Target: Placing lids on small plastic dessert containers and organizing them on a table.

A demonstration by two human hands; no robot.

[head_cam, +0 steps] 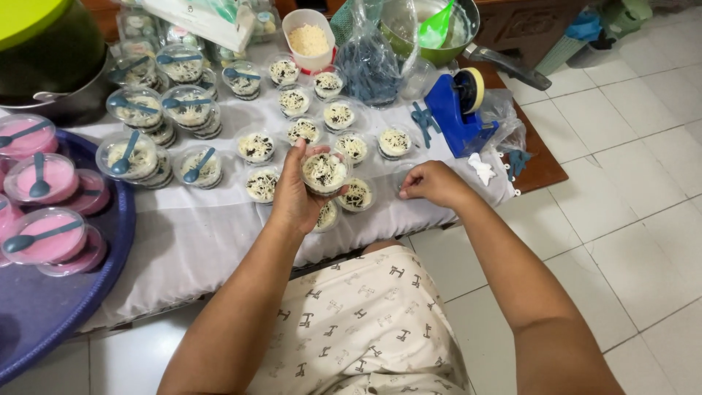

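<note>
head view, steeply downward, close above table (pixel 183 234)

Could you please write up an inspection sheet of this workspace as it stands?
Surface: low table under a white cloth, on a tiled floor.
Job's things: left hand holds an open dessert cup with white shreds and dark bits; right hand pinches at a clear lid on the cloth.
Clutter: open filled cups, lidded cups with blue spoons, pink cups on a dark tray, blue tape dispenser, bag of spoons, tub of shreds.
Grippers: both hands bare.
Cables: nothing seen.
Surroundings: green bowl, dark pot.
</note>
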